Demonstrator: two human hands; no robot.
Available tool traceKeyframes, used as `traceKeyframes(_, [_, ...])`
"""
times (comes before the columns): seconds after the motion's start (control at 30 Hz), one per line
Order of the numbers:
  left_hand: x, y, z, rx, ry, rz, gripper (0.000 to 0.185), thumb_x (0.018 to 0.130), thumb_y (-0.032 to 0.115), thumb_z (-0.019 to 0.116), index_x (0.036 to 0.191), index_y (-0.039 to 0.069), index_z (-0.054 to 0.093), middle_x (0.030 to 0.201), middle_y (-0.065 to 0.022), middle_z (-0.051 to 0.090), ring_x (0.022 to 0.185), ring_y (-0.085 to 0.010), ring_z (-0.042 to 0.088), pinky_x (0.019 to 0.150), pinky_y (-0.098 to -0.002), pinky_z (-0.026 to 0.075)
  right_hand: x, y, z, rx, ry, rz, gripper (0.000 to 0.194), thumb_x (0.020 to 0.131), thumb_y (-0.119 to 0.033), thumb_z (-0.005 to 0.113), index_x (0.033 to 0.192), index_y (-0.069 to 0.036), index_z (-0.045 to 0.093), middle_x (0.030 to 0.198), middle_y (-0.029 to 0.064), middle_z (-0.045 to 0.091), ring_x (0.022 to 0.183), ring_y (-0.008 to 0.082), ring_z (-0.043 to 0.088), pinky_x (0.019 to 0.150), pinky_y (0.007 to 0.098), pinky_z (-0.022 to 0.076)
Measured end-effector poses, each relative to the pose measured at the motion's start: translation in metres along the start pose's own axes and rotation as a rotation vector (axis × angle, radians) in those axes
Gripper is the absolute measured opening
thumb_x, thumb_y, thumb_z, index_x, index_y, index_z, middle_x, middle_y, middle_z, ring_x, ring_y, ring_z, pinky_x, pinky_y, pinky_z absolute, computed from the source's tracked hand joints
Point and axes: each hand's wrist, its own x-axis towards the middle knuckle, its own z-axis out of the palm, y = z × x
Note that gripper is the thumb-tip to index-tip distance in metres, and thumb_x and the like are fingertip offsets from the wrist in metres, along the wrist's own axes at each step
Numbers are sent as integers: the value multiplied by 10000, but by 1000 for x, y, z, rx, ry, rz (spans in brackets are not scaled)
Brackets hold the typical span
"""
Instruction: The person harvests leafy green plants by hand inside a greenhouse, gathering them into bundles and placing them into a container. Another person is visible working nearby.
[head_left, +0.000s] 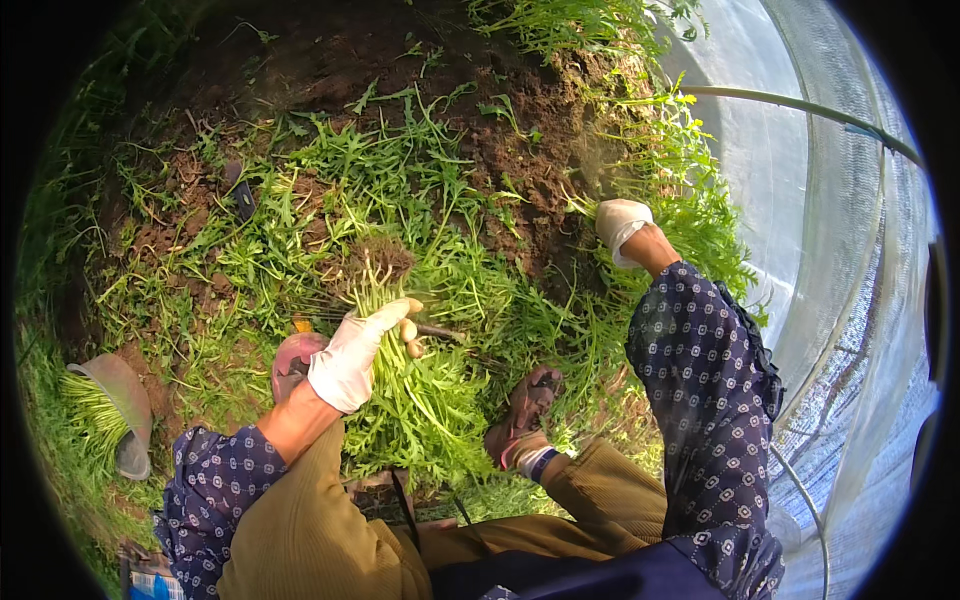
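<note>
My left hand (349, 367), in a thin white glove, grips a thick bunch of leafy greens (420, 420). The pale stems and soil-covered roots (379, 262) point away from me, while the serrated leaves hang towards my lap. Over at the right, my right hand (624, 225) wears a similar glove and is closed around stems of greens (675, 180) at the edge of the growing bed. Pale stem ends show just left of its fist; its fingertips are hidden. Cut or pulled greens (405, 165) lie scattered over brown soil in front of me.
A grey tub (135, 420) at the left holds bundled greens with their stems showing. A dark handle-like object (241, 191) lies among the leaves. Translucent plastic sheeting (765, 127) with a curved pole (802, 112) walls the right side. My shoes (525, 405) stand among the plants.
</note>
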Motion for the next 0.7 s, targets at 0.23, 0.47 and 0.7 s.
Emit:
traceKeyframes(0.23, [9,-5,7,29,27,-35,325,957,244,597,1135,-28,593,760,-23,596,715,-172,610,688,-314,518,7,28,-41,-9,118,279,456,918,-112,560,1299,110,447,782,160,685,712,249,699,567,369,538])
traceKeyframes(0.47, [8,-6,4,115,57,-1,330,947,229,597,1154,-28,594,780,-30,604,715,-174,609,685,-317,514,27,51,-5,-213,11,319,184,831,-172,621,898,-24,707,892,163,721,828,258,716,619,391,521])
traceKeyframes(0.7, [8,-10,13,164,23,-6,286,953,216,585,1112,-17,631,741,-30,599,708,-173,607,707,-319,506,1,35,1,136,114,231,145,648,-90,704,784,-39,704,778,137,702,773,242,720,607,342,558])
